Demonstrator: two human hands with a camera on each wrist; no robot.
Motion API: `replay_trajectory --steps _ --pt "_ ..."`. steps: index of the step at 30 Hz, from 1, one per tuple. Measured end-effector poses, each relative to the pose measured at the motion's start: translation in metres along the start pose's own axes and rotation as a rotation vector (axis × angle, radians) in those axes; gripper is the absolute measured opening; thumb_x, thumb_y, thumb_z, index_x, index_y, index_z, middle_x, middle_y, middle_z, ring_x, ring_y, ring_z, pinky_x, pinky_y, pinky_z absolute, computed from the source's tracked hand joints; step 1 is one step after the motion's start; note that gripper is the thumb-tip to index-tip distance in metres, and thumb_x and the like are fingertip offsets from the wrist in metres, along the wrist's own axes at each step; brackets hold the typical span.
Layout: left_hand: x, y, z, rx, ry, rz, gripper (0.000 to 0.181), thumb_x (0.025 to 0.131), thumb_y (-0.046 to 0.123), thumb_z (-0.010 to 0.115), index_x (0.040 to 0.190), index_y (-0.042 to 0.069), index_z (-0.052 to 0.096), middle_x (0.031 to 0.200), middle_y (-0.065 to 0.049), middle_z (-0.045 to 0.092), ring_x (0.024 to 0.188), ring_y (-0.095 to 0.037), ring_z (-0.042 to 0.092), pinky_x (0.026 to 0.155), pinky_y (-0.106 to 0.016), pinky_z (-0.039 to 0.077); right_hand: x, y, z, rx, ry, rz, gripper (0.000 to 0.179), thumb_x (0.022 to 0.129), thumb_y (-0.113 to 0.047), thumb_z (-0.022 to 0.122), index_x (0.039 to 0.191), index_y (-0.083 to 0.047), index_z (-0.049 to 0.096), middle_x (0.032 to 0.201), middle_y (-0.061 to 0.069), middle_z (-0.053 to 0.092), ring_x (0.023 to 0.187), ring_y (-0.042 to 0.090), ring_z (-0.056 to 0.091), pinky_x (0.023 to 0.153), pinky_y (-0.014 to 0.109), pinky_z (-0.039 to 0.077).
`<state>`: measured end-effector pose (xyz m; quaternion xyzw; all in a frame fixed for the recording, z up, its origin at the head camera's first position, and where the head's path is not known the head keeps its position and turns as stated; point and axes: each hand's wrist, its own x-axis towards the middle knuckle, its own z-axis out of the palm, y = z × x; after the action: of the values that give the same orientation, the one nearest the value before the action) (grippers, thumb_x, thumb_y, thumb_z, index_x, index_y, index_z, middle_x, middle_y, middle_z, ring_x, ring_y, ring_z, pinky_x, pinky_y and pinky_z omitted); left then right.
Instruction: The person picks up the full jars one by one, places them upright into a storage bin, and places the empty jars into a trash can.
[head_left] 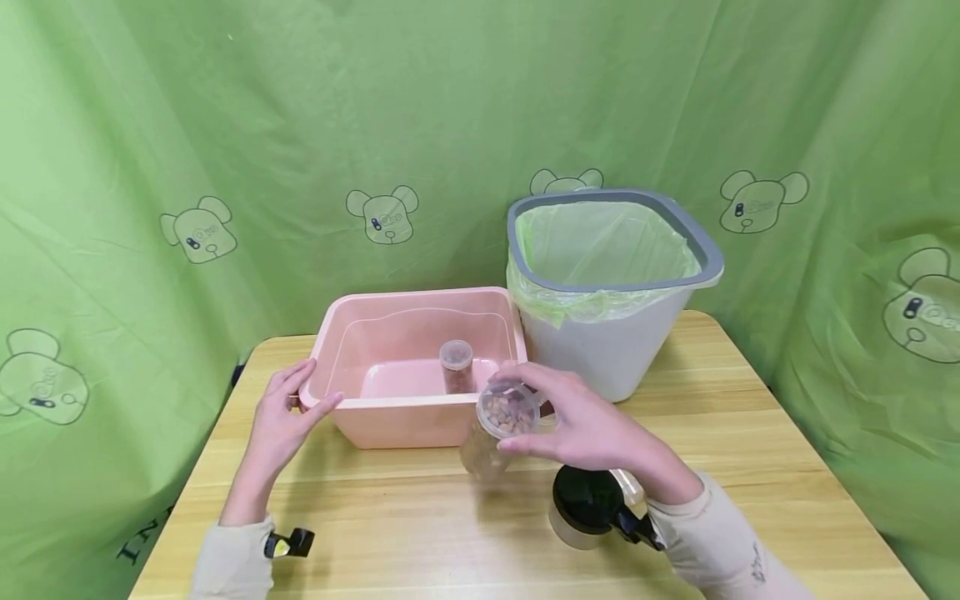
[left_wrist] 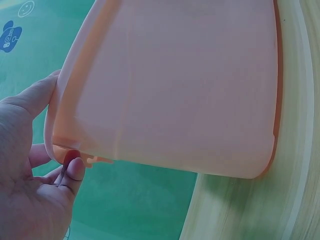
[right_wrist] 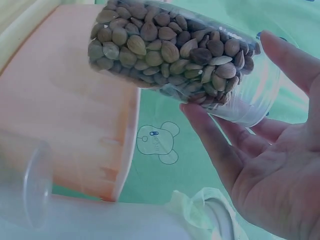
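Left hand (head_left: 279, 421) grips the tub (head_left: 412, 425) near the worktop's (head_left: 405, 525) far-left corner; right hand (head_left: 583, 421) grips a jar (right_wrist: 172, 57) by its top.

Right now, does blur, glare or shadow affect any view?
Head: the jar in the right hand looks smeared lower down; left wrist: soft shadow on the table by the pink basin; right wrist: glints on the jar's clear end, its brown contents fairly sharp.

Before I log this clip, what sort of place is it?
Probably a staged indoor recording spot: a green cartoon-print curtain hangs behind a wood-grain table, which holds a pink plastic tub.
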<state>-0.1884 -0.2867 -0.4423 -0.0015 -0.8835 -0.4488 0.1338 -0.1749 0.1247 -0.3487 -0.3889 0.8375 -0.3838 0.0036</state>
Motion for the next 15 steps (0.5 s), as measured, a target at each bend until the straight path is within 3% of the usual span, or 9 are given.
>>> replay_trajectory --steps 7,15 --pt "-0.001 0.000 0.000 -0.004 -0.006 -0.011 0.080 0.091 0.035 0.081 0.155 0.002 0.045 0.157 -0.022 0.041 0.118 -0.032 0.055 0.082 -0.008 0.043 0.007 -0.005 -0.008 -0.039 0.038 0.019 0.066 0.082 -0.032 0.089 0.139 -0.013 0.059 0.125 -0.003 0.068 0.110 0.014 0.065 0.096 0.040 0.055" --pt "0.000 -0.002 0.001 -0.007 -0.002 -0.009 0.079 0.092 0.034 0.081 0.155 0.003 0.045 0.157 -0.022 0.041 0.116 -0.032 0.055 0.082 -0.009 0.043 0.024 -0.011 -0.019 0.003 0.088 0.052 0.062 0.084 -0.029 0.088 0.138 -0.014 0.060 0.123 0.001 0.069 0.106 0.016 0.067 0.088 0.036 0.059"
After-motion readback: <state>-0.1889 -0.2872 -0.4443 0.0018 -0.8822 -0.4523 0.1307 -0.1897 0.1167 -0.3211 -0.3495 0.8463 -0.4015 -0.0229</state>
